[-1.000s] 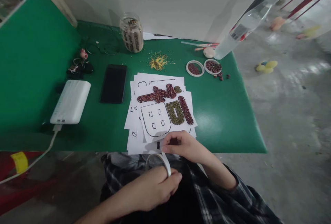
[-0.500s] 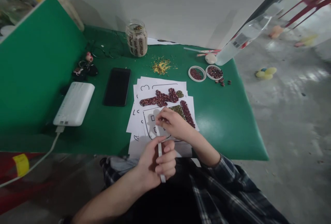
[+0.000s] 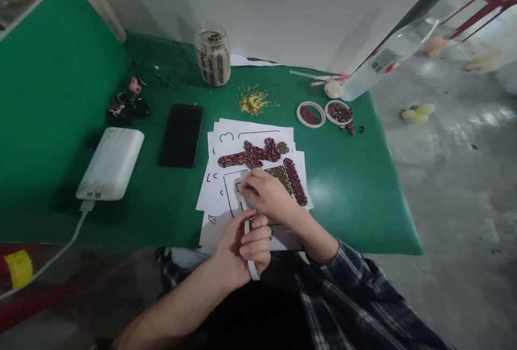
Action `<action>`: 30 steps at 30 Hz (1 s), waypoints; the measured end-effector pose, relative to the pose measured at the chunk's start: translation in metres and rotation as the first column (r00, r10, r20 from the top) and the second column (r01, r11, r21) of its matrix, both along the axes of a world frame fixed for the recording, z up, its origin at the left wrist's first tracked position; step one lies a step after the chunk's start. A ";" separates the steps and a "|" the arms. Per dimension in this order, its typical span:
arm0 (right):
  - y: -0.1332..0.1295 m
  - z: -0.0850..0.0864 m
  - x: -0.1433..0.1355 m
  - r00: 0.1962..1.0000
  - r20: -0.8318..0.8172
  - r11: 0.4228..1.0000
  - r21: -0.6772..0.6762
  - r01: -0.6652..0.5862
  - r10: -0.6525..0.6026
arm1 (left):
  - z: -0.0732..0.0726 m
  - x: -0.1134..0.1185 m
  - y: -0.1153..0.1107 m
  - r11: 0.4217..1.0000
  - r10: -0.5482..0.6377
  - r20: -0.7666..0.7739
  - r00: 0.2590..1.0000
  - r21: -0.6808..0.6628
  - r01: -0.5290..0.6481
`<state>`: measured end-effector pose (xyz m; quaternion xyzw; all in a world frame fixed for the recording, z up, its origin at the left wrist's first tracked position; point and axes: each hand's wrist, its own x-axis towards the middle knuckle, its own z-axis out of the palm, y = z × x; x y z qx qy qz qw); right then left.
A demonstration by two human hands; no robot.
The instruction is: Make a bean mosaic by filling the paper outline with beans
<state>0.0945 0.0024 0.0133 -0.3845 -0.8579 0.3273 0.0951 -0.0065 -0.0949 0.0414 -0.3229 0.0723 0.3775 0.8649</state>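
My left hand (image 3: 244, 247) is closed around a narrow white strip (image 3: 253, 270), which shows between thumb and fingers and curves at its lower end. Just above it, my right hand (image 3: 269, 193) is closed in a pinch where the strip's upper end meets its fingertips. Both hands are over a stack of white papers (image 3: 208, 194) with black line drawings. On the top sheet, dark red kidney beans (image 3: 250, 153) fill one outline. Green mung beans (image 3: 278, 177) and small red beans (image 3: 295, 182) fill others, partly behind my right hand.
Two white lids (image 3: 311, 114) of beans stand at the right, near loose beans and a clear bottle (image 3: 375, 72). A glass jar (image 3: 213, 54), spilled yellow bits (image 3: 253, 101), a black phone (image 3: 181, 135), keys (image 3: 128, 105) and a cabled white power bank (image 3: 111, 164) surround the papers.
The view has shifted slightly. My hands have drawn a little closer together, and the strip now bends more at its lower end. The beans on the paper look the same.
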 end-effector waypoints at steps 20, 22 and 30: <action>-0.001 -0.006 0.001 1.000 0.021 0.997 0.074 -0.005 0.003 | 0.003 0.000 0.002 0.996 0.013 -0.020 1.000 -0.089 -0.015; -0.001 -0.007 0.001 1.000 0.023 0.997 0.083 -0.002 0.000 | 0.004 0.000 0.002 0.996 0.014 -0.025 1.000 -0.090 -0.016; -0.002 -0.010 0.001 1.000 0.021 0.994 0.105 -0.005 0.003 | 0.005 0.000 0.000 0.997 0.016 -0.028 0.999 -0.081 -0.018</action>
